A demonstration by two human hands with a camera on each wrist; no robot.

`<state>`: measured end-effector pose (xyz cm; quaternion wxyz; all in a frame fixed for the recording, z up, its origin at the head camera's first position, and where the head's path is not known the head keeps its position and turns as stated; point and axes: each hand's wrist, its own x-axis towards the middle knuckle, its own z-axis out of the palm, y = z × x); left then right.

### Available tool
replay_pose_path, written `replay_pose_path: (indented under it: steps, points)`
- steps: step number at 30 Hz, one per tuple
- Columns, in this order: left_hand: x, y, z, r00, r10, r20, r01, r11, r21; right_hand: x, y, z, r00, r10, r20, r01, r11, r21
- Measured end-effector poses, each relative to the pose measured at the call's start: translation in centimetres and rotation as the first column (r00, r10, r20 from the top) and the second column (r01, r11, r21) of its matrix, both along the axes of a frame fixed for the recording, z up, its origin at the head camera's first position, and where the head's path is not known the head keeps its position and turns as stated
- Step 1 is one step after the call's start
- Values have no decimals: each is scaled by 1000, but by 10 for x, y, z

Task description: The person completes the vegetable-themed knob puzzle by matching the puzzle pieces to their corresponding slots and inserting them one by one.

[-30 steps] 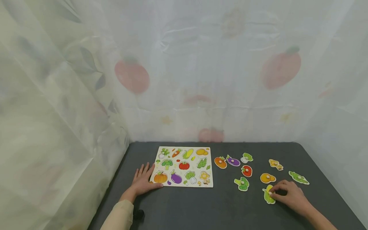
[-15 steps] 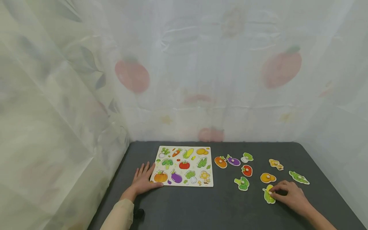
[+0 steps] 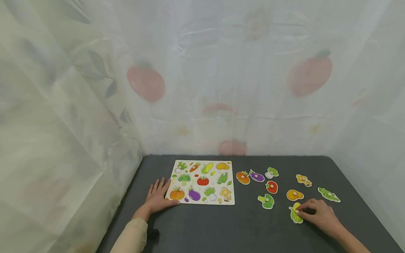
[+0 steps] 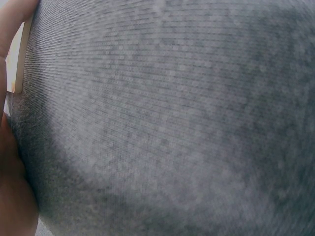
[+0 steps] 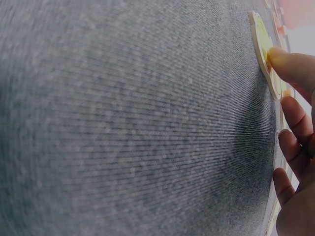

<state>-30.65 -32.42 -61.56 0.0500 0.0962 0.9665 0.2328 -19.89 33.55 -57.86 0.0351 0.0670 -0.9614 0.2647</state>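
Observation:
My right hand (image 3: 321, 216) pinches the small knob of a corn puzzle piece (image 3: 293, 215) between thumb and forefinger, on the right of the table. In the right wrist view the piece (image 5: 261, 42) shows edge-on at the thumb tip, low over the grey surface, and the other fingers curl loosely below. With fingers spread, my left hand (image 3: 157, 199) rests at the left edge of a white vegetable puzzle board (image 3: 200, 202), its thumb along the lower left corner. Only part of that hand (image 4: 15, 182) and a strip of the board's edge (image 4: 19, 64) appear in the left wrist view.
Between board and right hand lie loose pieces: a pumpkin (image 3: 242, 178), an eggplant (image 3: 257, 176), a bok choy (image 3: 271, 173), a tomato (image 3: 271, 187) and a broccoli (image 3: 267, 201). Potato (image 3: 295, 195), mushroom (image 3: 304, 180) and pea pod (image 3: 329, 195) pieces lie farther right. Printed curtains hang behind.

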Motion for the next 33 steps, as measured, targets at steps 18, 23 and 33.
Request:
replay_pose_path:
  steps: [18,23,33]
  points:
    - [0,1,-3,1000,6,-20,-6,1000,21,5,-6,-8,980,30,-196,-25,999,27]
    - [1,3,-1,1000,5,-22,-4,1000,24,7,-8,-7,974,36,-224,-25,998,50]
    - [4,4,4,1000,2,-23,-2,1000,18,-8,-23,6,974,-1,-226,1,1000,1]
